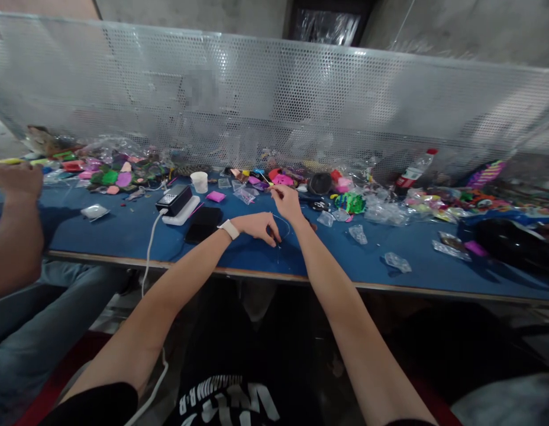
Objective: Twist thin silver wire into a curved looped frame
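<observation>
My left hand (257,226), with a white band on its wrist, hovers low over the blue table, thumb and fingers pinched together. Whatever sits at its fingertips is small and dark, too small to name. A fine clear thread (284,221) curves beside this hand, between it and my right forearm. Farther back, my right hand (286,200) is closed, its fingertips around a thin pale stick (266,178) that points up and left. Bright pink pieces (282,178) lie just behind it. A black phone-like slab (204,225) lies left of my left wrist.
A black charger block (174,199) rests on a white power strip with a cable hanging off the table edge. A white cup (199,182), colourful pieces and clear plastic bags line the perforated metal screen (257,89). A bottle (414,171) stands right. Another person's hand (19,179) is at left.
</observation>
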`<state>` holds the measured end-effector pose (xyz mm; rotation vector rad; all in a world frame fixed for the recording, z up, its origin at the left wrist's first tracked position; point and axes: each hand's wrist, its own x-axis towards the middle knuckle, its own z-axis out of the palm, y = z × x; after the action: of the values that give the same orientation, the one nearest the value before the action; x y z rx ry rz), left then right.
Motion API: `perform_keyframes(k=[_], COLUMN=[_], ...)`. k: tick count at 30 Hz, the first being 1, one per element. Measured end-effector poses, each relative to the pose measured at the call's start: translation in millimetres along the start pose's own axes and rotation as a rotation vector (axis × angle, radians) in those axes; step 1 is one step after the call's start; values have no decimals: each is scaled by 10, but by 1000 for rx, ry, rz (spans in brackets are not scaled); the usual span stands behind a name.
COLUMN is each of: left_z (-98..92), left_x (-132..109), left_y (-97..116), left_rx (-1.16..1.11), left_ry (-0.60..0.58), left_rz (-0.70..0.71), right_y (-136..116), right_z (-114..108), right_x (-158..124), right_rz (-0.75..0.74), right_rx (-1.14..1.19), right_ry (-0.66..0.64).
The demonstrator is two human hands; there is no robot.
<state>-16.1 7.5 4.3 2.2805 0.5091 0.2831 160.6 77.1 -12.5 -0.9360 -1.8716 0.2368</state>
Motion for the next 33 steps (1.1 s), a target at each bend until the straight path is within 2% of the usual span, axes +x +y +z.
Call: perform_keyframes(k=[6,10,14,17,20,25,30,33], left_z=[80,97,76,61,61,59,45,60], left_x=[57,87,81,56,44,41,13,3], left_y=[-12,-36,-55,-32,2,30,105,181], left_rx=[98,193,312,292,178,74,-55,-92], left_ry=[60,88,190,221,132,35,-171,-247], left_rz=[100,96,70,94,131,89,73,74], right_y=[4,15,12,-2,-22,-52,-60,-59], right_z=[9,19,14,-4,-21,-25,-23,-23], right_x=[-8,-9,-5,0,-2,-10,-8,-9], right_rz=[-8,-13,-8,-5,10,38,51,39], right_rx=[2,16,25,5,-10,-8,-12,0], right_ry=[-13,-29,-28,-16,-22,-42,-58,-53])
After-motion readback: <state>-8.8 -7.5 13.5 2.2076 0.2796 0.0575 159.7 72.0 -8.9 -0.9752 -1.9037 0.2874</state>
